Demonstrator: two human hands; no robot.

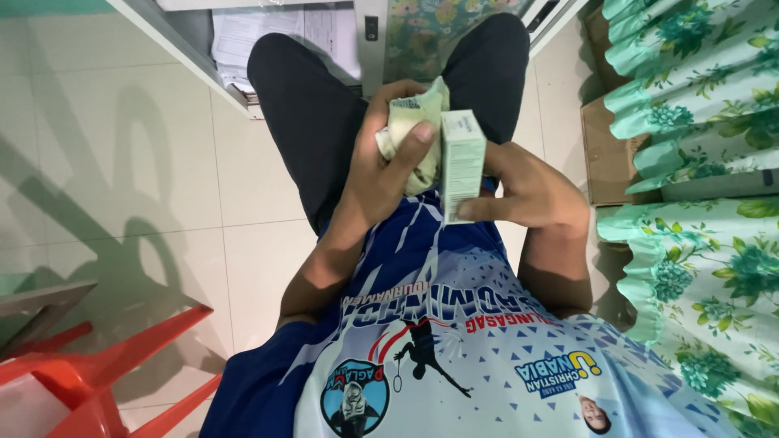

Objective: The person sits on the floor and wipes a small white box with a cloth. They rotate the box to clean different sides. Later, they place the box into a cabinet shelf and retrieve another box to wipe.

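Note:
I look straight down my blue and white printed jersey (438,341) and black trousers (316,105). My left hand (381,162) is closed around a crumpled pale green and white packet (422,122), thumb pressed across it. My right hand (531,191) holds a small upright pale green carton box (462,162) by its side and lower end. Packet and box touch each other in front of my waist.
White tiled floor (122,162) lies to the left. A red plastic chair (89,373) stands at the lower left. A white cabinet with papers (276,32) is ahead. Green floral cloth (698,203) and cardboard boxes (604,154) fill the right side.

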